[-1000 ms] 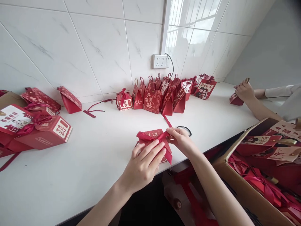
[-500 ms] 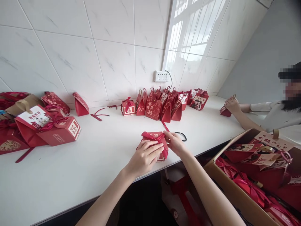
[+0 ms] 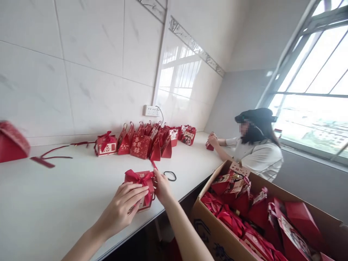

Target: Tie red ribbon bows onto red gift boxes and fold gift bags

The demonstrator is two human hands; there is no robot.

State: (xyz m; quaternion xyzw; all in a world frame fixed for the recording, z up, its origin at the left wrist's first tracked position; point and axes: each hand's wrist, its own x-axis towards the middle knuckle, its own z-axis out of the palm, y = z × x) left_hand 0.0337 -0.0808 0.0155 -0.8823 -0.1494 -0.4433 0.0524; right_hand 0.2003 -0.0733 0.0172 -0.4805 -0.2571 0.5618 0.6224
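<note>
A small red gift box with a shiny red ribbon bow on top stands near the front edge of the white table. My left hand lies over its left side and front, the fingers close together across the box. At the right side of the bow, my right hand pinches a red ribbon end that sticks up between thumb and fingers. A black elastic loop lies just right of that hand.
Red gift boxes stand in a row by the tiled wall. Loose dark-red ribbon lies left. A cardboard carton full of red boxes sits at the right front. Beyond it, a person in a cap handles a small red box.
The view has swung right, showing more of the carton, the person and a window. Both my hands keep about the same places on the box.
</note>
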